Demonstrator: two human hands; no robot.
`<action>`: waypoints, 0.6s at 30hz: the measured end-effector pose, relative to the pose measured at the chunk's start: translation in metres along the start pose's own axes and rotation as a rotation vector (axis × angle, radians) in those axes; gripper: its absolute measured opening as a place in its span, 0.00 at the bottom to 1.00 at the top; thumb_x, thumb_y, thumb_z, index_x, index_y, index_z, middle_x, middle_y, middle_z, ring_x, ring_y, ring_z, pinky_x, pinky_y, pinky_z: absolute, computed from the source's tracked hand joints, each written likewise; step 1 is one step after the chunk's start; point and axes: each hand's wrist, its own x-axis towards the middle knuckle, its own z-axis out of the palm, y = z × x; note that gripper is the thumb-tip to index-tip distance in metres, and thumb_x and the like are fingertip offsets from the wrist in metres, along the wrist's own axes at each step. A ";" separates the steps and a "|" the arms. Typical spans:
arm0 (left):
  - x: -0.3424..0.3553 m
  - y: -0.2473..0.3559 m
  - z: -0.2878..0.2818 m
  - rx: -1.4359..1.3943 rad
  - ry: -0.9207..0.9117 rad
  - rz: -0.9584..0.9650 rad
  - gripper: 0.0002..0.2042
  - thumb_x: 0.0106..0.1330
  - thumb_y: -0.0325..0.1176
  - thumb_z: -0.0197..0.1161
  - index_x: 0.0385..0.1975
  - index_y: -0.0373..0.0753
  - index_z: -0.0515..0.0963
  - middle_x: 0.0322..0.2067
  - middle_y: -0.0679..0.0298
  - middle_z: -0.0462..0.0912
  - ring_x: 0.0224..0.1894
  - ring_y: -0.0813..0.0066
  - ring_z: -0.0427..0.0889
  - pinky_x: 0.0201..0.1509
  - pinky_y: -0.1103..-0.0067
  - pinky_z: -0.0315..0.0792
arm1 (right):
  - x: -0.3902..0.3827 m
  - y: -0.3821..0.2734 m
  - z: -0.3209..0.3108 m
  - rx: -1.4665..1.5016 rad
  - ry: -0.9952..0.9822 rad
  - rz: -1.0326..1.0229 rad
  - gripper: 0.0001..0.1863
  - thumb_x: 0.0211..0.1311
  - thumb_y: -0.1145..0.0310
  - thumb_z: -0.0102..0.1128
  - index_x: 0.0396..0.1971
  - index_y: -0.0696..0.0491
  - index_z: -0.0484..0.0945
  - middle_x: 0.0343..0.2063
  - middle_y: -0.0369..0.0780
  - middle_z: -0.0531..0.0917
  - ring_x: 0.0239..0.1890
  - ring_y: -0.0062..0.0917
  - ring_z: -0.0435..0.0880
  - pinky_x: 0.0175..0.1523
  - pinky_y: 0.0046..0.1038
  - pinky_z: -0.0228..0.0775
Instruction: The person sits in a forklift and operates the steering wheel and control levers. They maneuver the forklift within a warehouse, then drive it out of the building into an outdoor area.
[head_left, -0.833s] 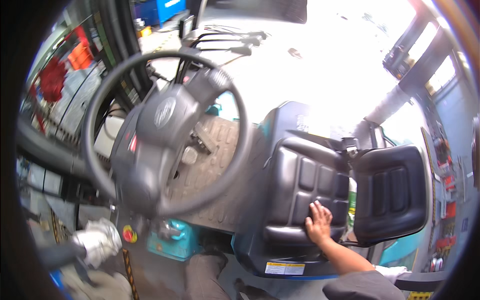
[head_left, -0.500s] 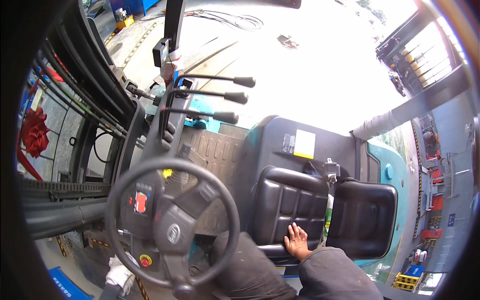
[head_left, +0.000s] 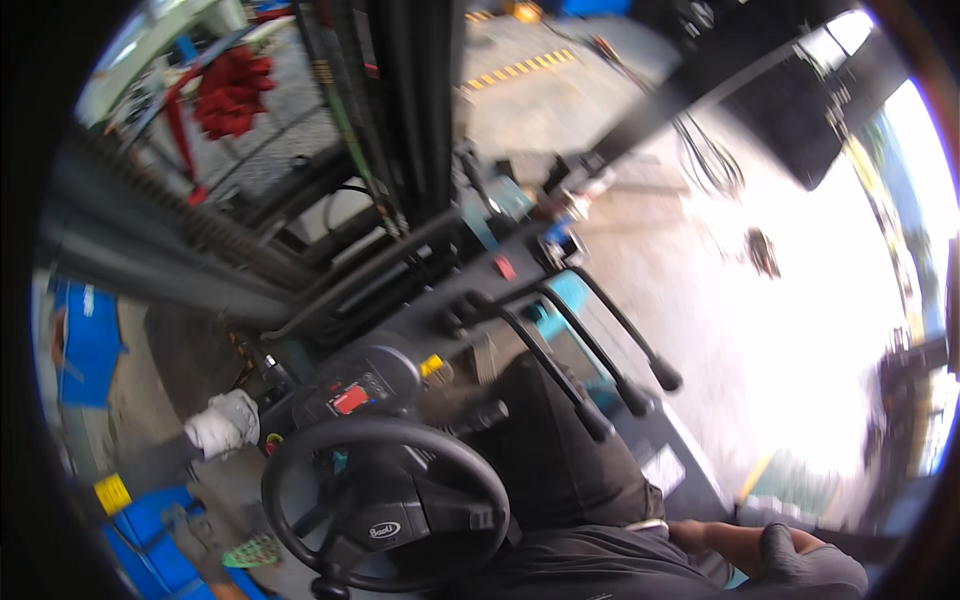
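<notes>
I am seated behind the black steering wheel (head_left: pixel 385 430) of a forklift, and neither hand is on it. My right hand (head_left: pixel 688 535) is low by my right hip, at the hem of my dark shirt (head_left: pixel 590 560). Its fingers are hidden, so what it touches does not show. At the lower left, a blurred hand-like shape, seemingly my left hand (head_left: pixel 205 545), comes up from the lower edge beside a green patterned thing (head_left: pixel 252 552). Its fingers are smeared. Three black control levers (head_left: pixel 572 345) rise ahead of my right leg (head_left: pixel 545 450), with no hand on them.
The dark mast (head_left: pixel 385 110) stands ahead, with a red fabric rosette (head_left: pixel 235 92) beyond it. White wrapping (head_left: pixel 224 424) covers part of the left post. Blue boxes (head_left: pixel 88 340) stand outside at left. A cable (head_left: pixel 712 160) lies on the bright floor.
My right hand has left the black seat and now lies by my hip. I have settled into the seat, and the view has swung left toward the mast. A blurred hand-like shape has appeared at lower left.
</notes>
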 end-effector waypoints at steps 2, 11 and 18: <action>-0.020 -0.005 0.032 -0.052 -0.007 0.209 0.14 0.82 0.41 0.59 0.59 0.43 0.74 0.45 0.70 0.79 0.46 0.81 0.78 0.48 0.81 0.75 | 0.001 -0.082 -0.073 -0.729 0.030 -0.058 0.27 0.79 0.50 0.52 0.62 0.54 0.81 0.53 0.39 0.87 0.54 0.30 0.86 0.61 0.39 0.76; 0.002 0.013 0.069 -0.323 0.080 -0.028 0.07 0.80 0.38 0.54 0.46 0.44 0.75 0.34 0.64 0.80 0.25 0.71 0.82 0.17 0.78 0.71 | 0.014 -0.349 0.044 -1.179 0.396 -1.033 0.21 0.74 0.54 0.58 0.56 0.52 0.85 0.46 0.42 0.90 0.50 0.36 0.89 0.58 0.40 0.79; 0.002 0.005 0.086 -0.314 0.245 -0.032 0.02 0.78 0.31 0.53 0.42 0.45 0.73 0.32 0.64 0.77 0.24 0.66 0.80 0.18 0.73 0.76 | -0.010 -0.384 0.166 -1.258 0.380 -1.419 0.21 0.74 0.55 0.58 0.57 0.51 0.84 0.47 0.43 0.90 0.51 0.37 0.89 0.58 0.41 0.79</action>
